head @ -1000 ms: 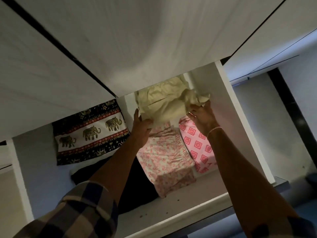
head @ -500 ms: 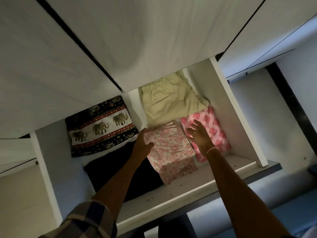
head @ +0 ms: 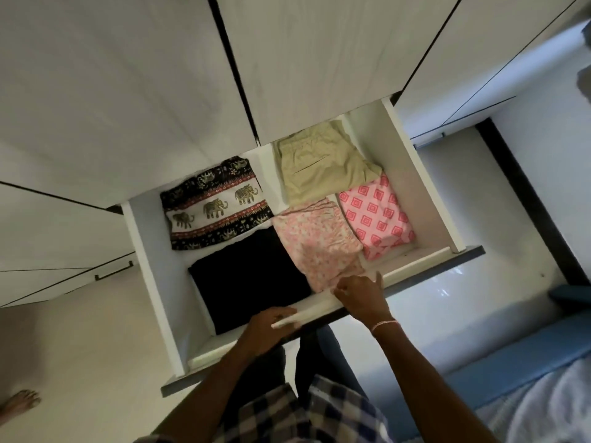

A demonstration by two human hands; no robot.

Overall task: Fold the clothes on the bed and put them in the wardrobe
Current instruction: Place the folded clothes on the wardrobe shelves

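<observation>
The wardrobe drawer (head: 422,263) stands pulled out. Inside lie folded clothes: beige shorts (head: 319,164) at the back right, a pink diamond-print piece (head: 377,215), a pink floral piece (head: 316,241), a black garment (head: 249,282) and an elephant-print piece (head: 214,203). My left hand (head: 271,327) grips the drawer's front edge, its fingers curled over the rim. My right hand (head: 361,295) holds the same edge a little to the right, in front of the floral piece, thumb raised. Neither hand holds any clothing.
White wardrobe doors (head: 128,91) rise above the drawer, and lower drawers with dark handles (head: 112,273) sit at the left. The blue bed edge (head: 479,378) with white cloth (head: 543,410) lies at the lower right. A bare foot (head: 19,406) shows at the far left.
Both hands laid the beige shorts at the back of the drawer, let go, and drew back to the drawer's front edge. The view pulled back from the drawer.
</observation>
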